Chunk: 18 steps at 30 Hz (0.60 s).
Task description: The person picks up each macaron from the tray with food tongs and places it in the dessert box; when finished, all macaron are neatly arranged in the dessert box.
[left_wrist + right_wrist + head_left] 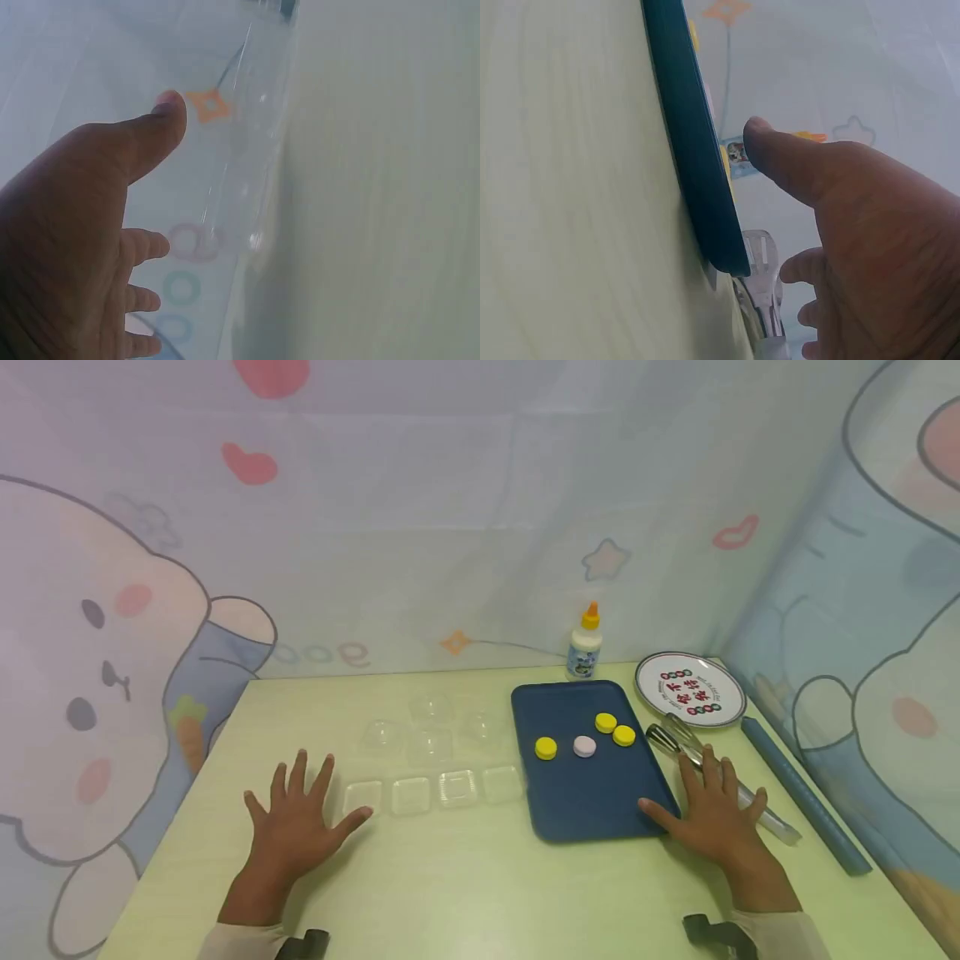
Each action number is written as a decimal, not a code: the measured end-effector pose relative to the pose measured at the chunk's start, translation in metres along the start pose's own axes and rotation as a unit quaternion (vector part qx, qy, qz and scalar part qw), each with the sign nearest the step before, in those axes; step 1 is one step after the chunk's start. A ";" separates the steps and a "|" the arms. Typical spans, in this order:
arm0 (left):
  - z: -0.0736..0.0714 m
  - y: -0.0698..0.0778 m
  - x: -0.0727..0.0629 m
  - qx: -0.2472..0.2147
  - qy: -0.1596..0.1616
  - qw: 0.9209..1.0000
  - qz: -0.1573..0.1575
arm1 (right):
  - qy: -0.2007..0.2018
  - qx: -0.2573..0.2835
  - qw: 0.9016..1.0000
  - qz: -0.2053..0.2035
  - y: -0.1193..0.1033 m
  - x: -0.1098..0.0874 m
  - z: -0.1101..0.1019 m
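In the head view, my left hand [291, 828] is spread with straight fingers at the left, nearest a row of small clear plastic containers [411, 796]. Behind that row stand several clear domed pieces [431, 745]. My right hand [712, 822] is also spread, holding nothing. Its thumb is over the near right corner of a dark blue tray [600, 802], and its fingers are over metal tongs [765, 818]; contact cannot be told. On the tray lie several yellow round pieces [546, 748] and one pale pink round piece [584, 746]. The right wrist view shows the slotted tongs [763, 289] beyond the tray edge [697, 150].
A white bottle [583, 652] with an orange-yellow nozzle stands behind the tray. A white plate [690, 689] with red lettering lies at the back right. Along the right table edge is a long blue bar [806, 797]. Printed cloth [420, 527] hangs behind the table.
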State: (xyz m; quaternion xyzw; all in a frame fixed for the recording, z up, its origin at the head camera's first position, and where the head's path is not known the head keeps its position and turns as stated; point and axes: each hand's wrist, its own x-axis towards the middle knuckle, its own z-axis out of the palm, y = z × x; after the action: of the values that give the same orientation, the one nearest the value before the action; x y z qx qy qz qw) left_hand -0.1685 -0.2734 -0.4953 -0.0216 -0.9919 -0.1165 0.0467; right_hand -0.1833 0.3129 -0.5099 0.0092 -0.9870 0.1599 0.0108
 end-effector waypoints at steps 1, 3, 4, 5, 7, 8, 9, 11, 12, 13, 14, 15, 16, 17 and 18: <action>0.000 0.002 0.001 0.002 0.001 1.000 0.007 | 0.001 0.001 1.000 0.000 -0.001 0.001 0.001; 0.001 0.007 0.004 0.006 0.006 1.000 0.024 | 0.003 0.002 1.000 -0.001 -0.002 0.005 0.002; 0.002 0.012 0.005 0.007 0.009 0.999 0.033 | 0.004 0.003 1.000 -0.001 -0.001 0.006 0.002; 0.003 0.017 0.006 0.010 0.012 0.999 0.042 | 0.006 0.005 1.000 -0.002 -0.001 0.008 0.001; 0.004 0.026 0.008 0.015 0.020 0.998 0.058 | 0.010 0.012 1.000 -0.004 0.000 0.012 0.001; 0.005 0.031 0.008 0.018 0.024 0.997 0.066 | 0.011 0.015 1.000 -0.004 0.001 0.015 0.001; 0.006 0.035 0.009 0.018 0.027 0.997 0.074 | 0.013 0.021 1.000 -0.004 0.001 0.017 0.001; 0.008 0.044 0.012 0.018 0.029 0.995 0.090 | 0.015 0.029 0.999 -0.003 0.004 0.021 0.002; 0.010 0.049 0.014 0.017 0.030 0.995 0.097 | 0.016 0.031 0.999 -0.001 0.005 0.024 0.002; 0.011 0.053 0.015 0.015 0.030 0.994 0.104 | 0.017 0.034 0.999 0.002 0.007 0.026 0.002; 0.013 0.058 0.017 0.016 0.028 0.993 0.111 | 0.018 0.036 0.999 0.004 0.009 0.027 0.002; 0.016 0.062 0.019 0.016 0.026 0.992 0.119 | 0.022 0.037 0.999 0.006 0.011 0.029 0.003; 0.018 0.066 0.022 0.017 0.024 0.992 0.126 | 0.026 0.038 0.999 0.008 0.014 0.031 0.002; 0.020 0.071 0.024 0.016 0.023 0.991 0.134 | 0.029 0.038 0.999 0.009 0.015 0.033 0.002; 0.022 0.075 0.026 0.014 0.021 0.990 0.141 | 0.031 0.039 0.999 0.011 0.017 0.034 0.002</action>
State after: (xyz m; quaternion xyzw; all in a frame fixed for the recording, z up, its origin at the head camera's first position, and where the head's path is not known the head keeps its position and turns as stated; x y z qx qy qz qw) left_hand -0.1919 -0.1944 -0.4964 -0.1582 -0.9793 -0.0952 0.0834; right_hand -0.2180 0.3280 -0.5162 -0.0067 -0.9792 0.1987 0.0394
